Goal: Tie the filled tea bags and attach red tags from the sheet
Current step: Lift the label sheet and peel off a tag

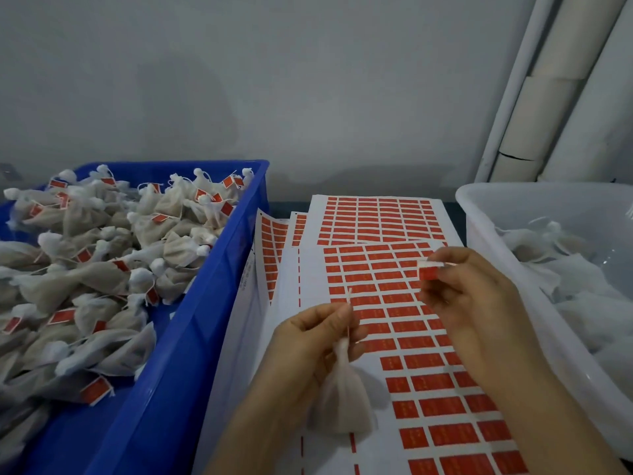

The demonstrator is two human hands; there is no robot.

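While above the white sheet of red rectangular tags (394, 303), left hand (318, 341) pinching gathered white mesh tea bag (342, 402) by its string, right hand (469, 293) pinching small red tag (428, 270)

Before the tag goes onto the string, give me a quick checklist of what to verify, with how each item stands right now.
1. Tea bag held: ok, the left hand pinches it at the neck and it hangs below.
2. String free to take a tag: ok, it sticks up above the left fingers.
3. Red tag peeled and in hand: ok, the right hand pinches it.
4. Tag and string together: not ok, they are apart.
5. Knot tight: cannot tell, the fingers cover it.
6. Blue crate for finished bags: ok, at the left with tagged bags in it.
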